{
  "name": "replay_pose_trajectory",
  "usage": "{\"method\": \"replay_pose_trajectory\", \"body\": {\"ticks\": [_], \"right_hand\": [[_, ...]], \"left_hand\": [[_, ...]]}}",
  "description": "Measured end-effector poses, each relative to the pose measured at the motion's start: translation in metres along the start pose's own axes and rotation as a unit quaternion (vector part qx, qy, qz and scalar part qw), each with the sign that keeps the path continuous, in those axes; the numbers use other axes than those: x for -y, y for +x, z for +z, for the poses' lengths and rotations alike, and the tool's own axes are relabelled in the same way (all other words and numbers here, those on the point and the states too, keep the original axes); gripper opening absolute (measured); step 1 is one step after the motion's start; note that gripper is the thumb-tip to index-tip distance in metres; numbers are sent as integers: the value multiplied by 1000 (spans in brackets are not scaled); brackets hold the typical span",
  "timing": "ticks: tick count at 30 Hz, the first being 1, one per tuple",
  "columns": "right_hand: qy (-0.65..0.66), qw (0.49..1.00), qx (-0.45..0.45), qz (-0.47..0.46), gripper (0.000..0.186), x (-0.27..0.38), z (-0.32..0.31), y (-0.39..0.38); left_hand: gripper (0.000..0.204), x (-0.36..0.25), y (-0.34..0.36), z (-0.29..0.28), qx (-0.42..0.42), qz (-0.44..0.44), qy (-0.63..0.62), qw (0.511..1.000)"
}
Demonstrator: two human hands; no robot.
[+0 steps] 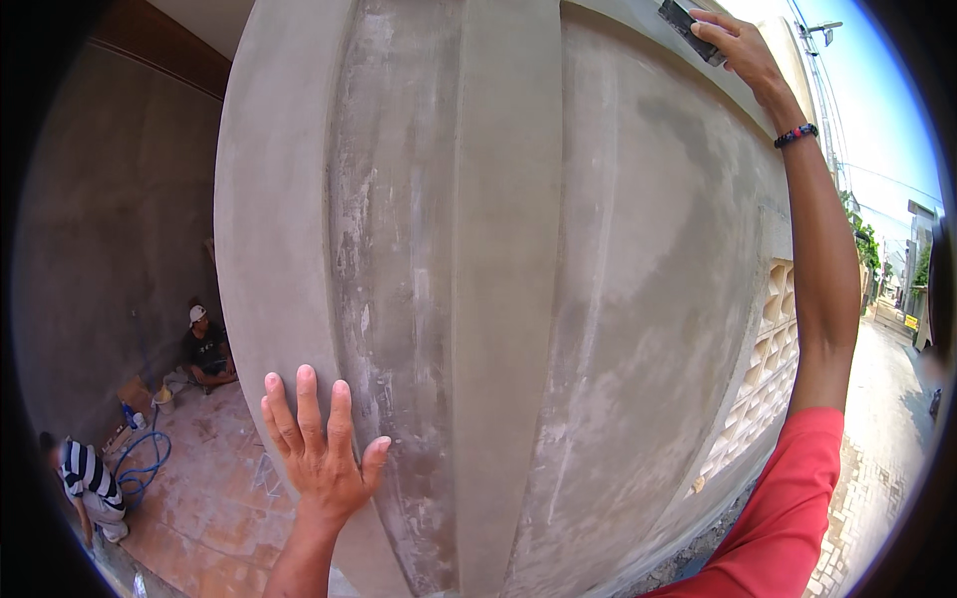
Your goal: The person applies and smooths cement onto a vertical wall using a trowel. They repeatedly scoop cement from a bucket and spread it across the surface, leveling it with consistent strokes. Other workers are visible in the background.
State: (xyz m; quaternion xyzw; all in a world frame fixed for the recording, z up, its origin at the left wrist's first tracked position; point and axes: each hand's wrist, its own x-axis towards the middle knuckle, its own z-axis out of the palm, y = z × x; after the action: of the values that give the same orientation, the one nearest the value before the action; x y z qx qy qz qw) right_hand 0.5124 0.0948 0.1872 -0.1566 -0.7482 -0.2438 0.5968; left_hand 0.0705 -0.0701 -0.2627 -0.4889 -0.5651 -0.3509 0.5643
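My left hand [321, 448] rests against the light grey pillar edge of a plastered wall [508, 249], low in the view. Its fingers are spread and hold nothing. At the upper right, my raised right hand [736, 48] grips a dark rectangular block [692, 32], which looks like a sanding block. The block lies against the grey ledge along the top of the recessed wall panel. Its working face is hidden. Below it, the panel has a darker patch [688, 149] on its surface. Pale streaks run down the narrow groove [384, 249] beside the pillar.
Patterned vent blocks [758, 369] sit in the wall beneath my right arm. Inside at left, one person [206, 349] sits on the floor and another in stripes [90, 483] bends down. A blue hose [148, 466] and bucket [163, 399] lie between them. A paved street [877, 419] runs along the right.
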Motion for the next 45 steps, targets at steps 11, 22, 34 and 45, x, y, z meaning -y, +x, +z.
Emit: {"method": "replay_pose_trajectory", "body": {"ticks": [11, 22, 34, 45], "right_hand": [[-261, 964, 8, -47, 46, -28, 12, 15], [-65, 986, -94, -123, 38, 99, 66, 64], [-24, 990, -79, -117, 32, 111, 73, 102], [-345, 856, -155, -352, 43, 38, 103, 99]], "left_hand": [[64, -2, 0, -1, 1, 0, 11, 1000], [64, -2, 0, -2, -11, 0, 20, 1000], [68, -3, -1, 1, 8, -11, -9, 1000], [68, -1, -2, -1, 15, -9, -1, 1000]]}}
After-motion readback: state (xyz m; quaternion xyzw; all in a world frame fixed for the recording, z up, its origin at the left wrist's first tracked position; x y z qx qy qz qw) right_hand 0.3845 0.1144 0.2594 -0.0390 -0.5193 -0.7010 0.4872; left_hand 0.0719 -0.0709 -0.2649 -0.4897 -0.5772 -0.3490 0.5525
